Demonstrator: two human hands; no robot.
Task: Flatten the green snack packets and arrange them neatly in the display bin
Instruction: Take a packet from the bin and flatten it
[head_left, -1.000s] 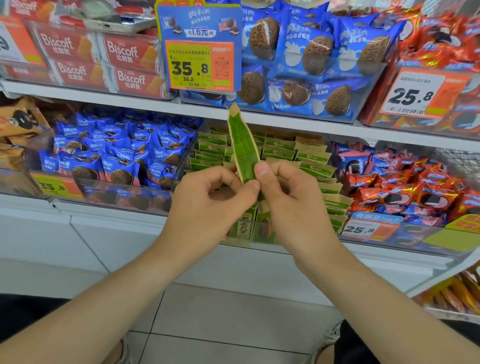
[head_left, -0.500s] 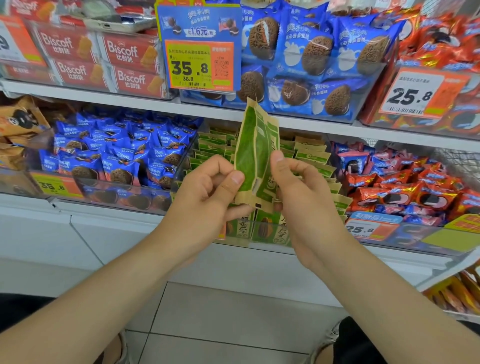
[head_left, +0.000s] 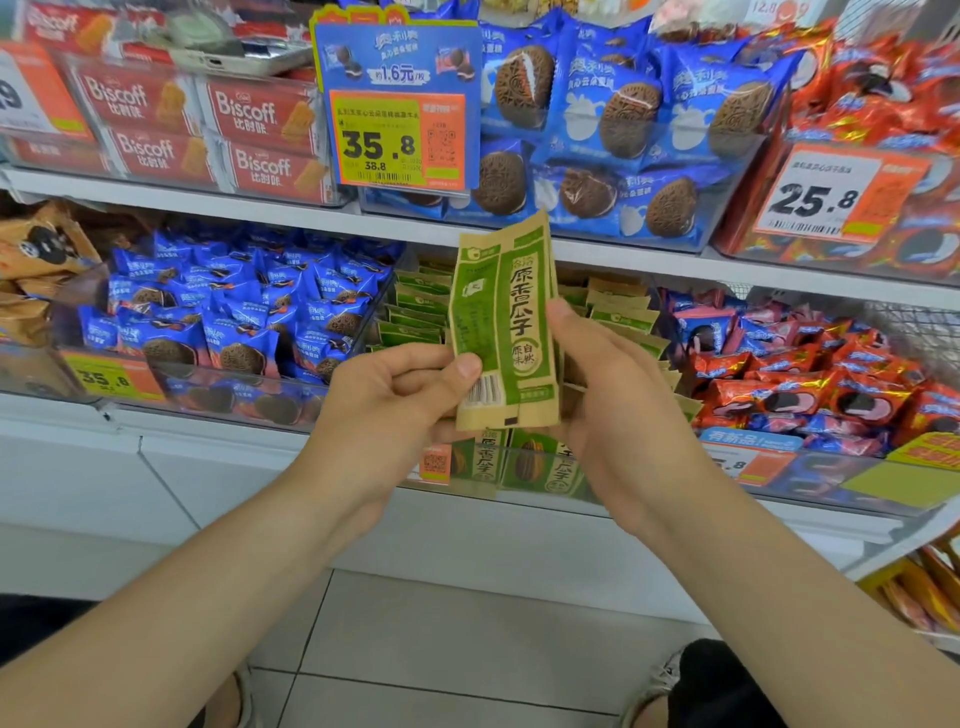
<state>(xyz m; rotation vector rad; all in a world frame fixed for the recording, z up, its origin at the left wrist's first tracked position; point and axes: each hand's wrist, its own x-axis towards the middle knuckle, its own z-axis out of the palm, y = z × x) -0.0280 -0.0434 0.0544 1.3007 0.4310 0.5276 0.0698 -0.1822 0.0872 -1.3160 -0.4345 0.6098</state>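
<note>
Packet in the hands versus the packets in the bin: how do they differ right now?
The held packet is pinched between the left hand and right hand; the bin packets lie untouched in the bin. The held packet stands upright, its printed face toward the camera; the bin packets overlap in rows, showing mostly top edges. Both share the green and tan wrapper.

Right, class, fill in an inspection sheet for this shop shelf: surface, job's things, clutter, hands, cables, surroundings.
Surface: white shelf, lined with clear bins.
Job's things: green packet held upright, print facing the camera; other green packets stacked in the display bin behind it.
Clutter: blue cookie packs left, red packs right, Biscoff boxes above.
Grippers: left hand pinches the packet's left edge; right hand holds its right edge.
Cables: nothing seen.
Surroundings: tiled floor below.
</note>
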